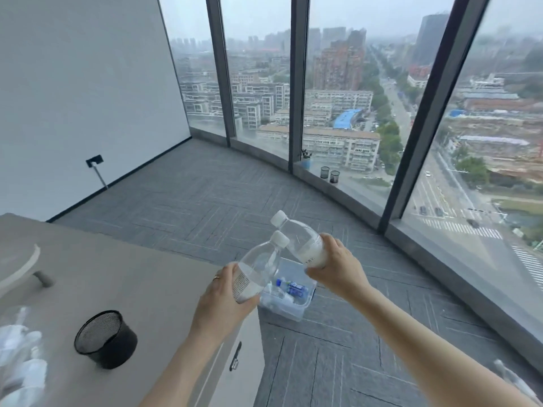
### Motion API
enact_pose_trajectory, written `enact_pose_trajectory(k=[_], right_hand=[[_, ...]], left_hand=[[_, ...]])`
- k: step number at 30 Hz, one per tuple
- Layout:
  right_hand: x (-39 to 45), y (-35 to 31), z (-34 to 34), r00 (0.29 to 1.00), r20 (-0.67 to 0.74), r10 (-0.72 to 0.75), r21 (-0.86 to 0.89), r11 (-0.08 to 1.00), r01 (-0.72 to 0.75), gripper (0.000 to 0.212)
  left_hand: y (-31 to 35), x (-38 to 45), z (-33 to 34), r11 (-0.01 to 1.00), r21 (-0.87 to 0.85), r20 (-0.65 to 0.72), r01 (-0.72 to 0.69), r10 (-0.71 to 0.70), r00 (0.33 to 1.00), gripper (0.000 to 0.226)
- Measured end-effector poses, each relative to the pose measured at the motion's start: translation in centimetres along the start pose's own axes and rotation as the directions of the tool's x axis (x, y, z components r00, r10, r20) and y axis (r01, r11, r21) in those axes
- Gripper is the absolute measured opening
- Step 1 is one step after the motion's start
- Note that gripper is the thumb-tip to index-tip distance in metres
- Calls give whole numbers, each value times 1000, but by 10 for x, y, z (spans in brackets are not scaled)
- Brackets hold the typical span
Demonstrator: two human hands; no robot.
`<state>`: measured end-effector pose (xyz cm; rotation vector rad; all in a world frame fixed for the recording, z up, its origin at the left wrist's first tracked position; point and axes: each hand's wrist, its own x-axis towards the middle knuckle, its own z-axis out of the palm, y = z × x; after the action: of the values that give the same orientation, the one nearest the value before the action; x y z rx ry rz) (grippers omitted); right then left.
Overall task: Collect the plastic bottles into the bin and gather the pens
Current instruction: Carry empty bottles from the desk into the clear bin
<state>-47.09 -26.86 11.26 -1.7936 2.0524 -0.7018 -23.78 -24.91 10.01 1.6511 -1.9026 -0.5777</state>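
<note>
Desk, left, bears a mesh cup and 1 pen at its edge. Clear bin on the floor, contents blurred. My left hand and right hand each clamp 1 plastic bottle above it, presumably for dropping; fingertips hidden.

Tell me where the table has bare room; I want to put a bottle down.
Bare table lies between the mesh cup and the left hand, and beyond the cup. Crowded: white plastic at the near-left edge, pen at the right edge.
</note>
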Motion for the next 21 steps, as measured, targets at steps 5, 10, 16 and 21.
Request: enact_pose_trajectory(k=[5,10,16,21], right_hand=[[21,43,-9,993,-49,111,9,994,-111,68],[63,69,-2,980,-28,195,-1,981,-195,67],[131,78,5,964,-26,265,14,964,-265,68],[174,92,15,950,4,313,4,950,-313,68]], left_hand=[[16,51,33,997,34,28,-67,66,997,73],[12,110,62,998,2,75,-55,54,996,70],[1,196,77,999,-33,192,0,6,981,64],[-6,253,93,991,-94,255,98,-71,964,63]])
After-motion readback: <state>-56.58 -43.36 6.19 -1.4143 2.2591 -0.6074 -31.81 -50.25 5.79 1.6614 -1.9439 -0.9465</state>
